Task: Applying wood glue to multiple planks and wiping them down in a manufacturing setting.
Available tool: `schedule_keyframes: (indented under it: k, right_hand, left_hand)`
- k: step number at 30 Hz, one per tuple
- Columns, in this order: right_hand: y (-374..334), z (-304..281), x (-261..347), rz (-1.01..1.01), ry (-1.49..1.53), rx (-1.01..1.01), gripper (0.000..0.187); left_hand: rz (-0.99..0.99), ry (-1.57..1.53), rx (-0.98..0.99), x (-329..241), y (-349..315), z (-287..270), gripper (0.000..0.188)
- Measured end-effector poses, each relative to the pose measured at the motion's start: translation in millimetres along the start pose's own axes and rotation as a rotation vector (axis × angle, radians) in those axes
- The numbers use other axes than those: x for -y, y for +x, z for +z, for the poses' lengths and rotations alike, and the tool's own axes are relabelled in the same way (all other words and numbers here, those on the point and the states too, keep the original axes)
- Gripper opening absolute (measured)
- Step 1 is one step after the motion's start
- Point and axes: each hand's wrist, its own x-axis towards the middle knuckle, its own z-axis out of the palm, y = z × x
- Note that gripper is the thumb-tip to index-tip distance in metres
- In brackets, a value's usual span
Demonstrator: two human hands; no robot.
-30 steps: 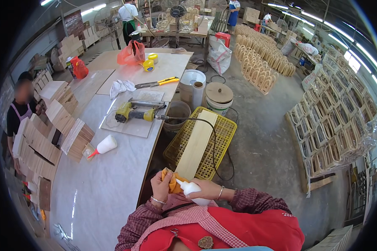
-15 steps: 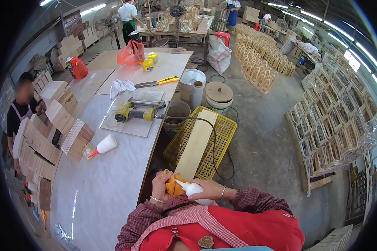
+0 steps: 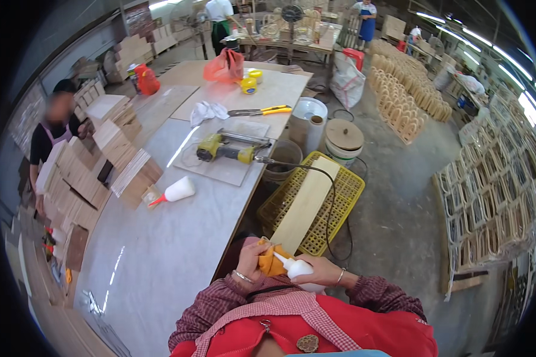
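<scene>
A: In the head view, where are the person's hands?

B: At the lower middle of the frame. The left hand (image 3: 250, 262) has its fingers closed on a crumpled orange cloth (image 3: 271, 265).

A: And the other?

B: The right hand (image 3: 323, 271), just to the right, is wrapped around a white plastic squeeze bottle (image 3: 299, 271). The bottle is tilted, its tapered white nozzle pointing up and left at the cloth.

A: Do they touch?

B: The nozzle's tip overlaps the cloth, but I cannot tell whether it presses on it.

A: What lies near them?

B: Just above the hands, a long pale wooden board (image 3: 307, 205) lies across a yellow lattice plastic crate (image 3: 341, 201). Left of them spreads a pale grey worktable (image 3: 161, 250).

A: Anything on that?

B: Left of centre, a white bottle with a red nozzle (image 3: 180, 188) lies on its side. Above and right of it, a yellow-green and dark hand-held power tool (image 3: 237, 153) rests on a flat grey panel (image 3: 223, 171).
</scene>
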Motion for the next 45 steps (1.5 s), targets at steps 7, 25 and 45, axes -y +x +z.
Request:
schedule_keyframes:
  k: [7, 25, 45]
  right_hand:
    - [0, -1, 10, 0.054, 0.024, 0.005, 0.064]
    - [3, 4, 0, 0.042, 0.043, -0.009, 0.065]
    - [0, 3, 9, 0.045, 0.096, -0.006, 0.057]
  left_hand:
    - [-0.047, 0.207, -0.318, -10, -6, 19, 0.014]
    - [-0.166, 0.387, -0.499, -10, -8, 32, 0.015]
    - [-0.326, 0.211, -0.526, -22, 0, 34, 0.010]
